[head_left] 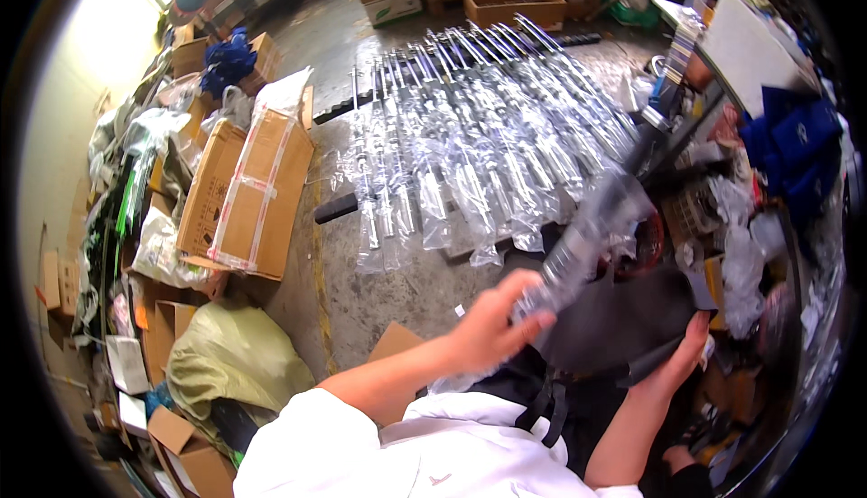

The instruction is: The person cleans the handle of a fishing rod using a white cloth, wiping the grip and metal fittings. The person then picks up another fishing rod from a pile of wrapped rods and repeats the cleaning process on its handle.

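Note:
My left hand (502, 319) is closed around a long rod in a clear plastic sleeve (578, 250). The rod slants up and to the right, and its far part is smeared by motion. My right hand (685, 346) grips the edge of a black fabric bag (607, 322), which lies just right of the rod's lower end. The bag looks dark and loosely spread, and its inside is hard to make out. In front of me many similar metal rods in plastic sleeves (470, 150) lie side by side in a row.
Dark padded bars (337, 208) lie under and beside the row. Taped cardboard boxes (262, 195) stand to the left, above a yellow-green sack (237, 353). Open cartons (515, 5) sit at the back. A dark blue cloth (795, 141) hangs at the right over crowded clutter.

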The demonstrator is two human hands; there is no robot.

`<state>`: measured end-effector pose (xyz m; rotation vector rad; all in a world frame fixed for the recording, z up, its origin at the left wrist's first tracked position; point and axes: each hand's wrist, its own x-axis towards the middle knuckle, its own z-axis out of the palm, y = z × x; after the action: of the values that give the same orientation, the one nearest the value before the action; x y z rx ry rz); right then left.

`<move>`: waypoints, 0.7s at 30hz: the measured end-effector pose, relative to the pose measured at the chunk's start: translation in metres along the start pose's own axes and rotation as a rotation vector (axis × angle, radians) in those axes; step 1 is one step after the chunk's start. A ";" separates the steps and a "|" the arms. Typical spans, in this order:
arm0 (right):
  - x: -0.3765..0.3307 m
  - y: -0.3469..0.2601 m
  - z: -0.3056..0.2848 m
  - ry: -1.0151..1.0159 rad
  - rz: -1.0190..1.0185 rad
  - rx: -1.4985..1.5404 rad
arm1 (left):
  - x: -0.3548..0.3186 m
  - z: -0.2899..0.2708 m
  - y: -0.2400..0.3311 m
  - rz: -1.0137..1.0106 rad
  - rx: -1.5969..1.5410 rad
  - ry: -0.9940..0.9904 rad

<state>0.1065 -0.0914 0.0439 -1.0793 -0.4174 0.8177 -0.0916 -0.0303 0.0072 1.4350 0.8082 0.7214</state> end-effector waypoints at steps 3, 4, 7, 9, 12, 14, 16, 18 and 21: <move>0.002 -0.001 -0.011 -0.002 0.005 -0.095 | 0.030 -0.044 -0.015 0.003 -0.043 0.401; 0.002 -0.001 -0.014 0.020 0.022 -0.118 | 0.044 -0.062 -0.019 0.000 0.059 0.489; -0.001 0.002 -0.027 0.148 0.087 -0.131 | 0.089 -0.120 -0.067 0.024 0.335 0.742; -0.002 0.003 -0.037 0.201 0.107 -0.160 | 0.121 -0.144 -0.093 -0.007 0.478 0.842; -0.007 0.001 -0.039 0.231 0.152 -0.210 | 0.151 -0.179 -0.119 -0.117 0.653 0.993; -0.009 -0.001 -0.032 0.293 0.135 -0.235 | 0.170 -0.192 -0.131 -0.208 0.717 1.036; -0.011 -0.003 -0.028 0.308 0.114 -0.251 | 0.188 -0.201 -0.138 -0.296 0.745 1.039; -0.012 -0.004 -0.021 0.324 0.106 -0.256 | 0.201 -0.205 -0.141 -0.359 0.791 1.034; -0.013 -0.003 -0.023 0.316 0.107 -0.247 | 0.212 -0.203 -0.141 -0.452 0.882 0.964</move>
<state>0.1148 -0.1159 0.0379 -1.4454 -0.1970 0.6848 -0.1491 0.2556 -0.1379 1.5109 2.3346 0.7153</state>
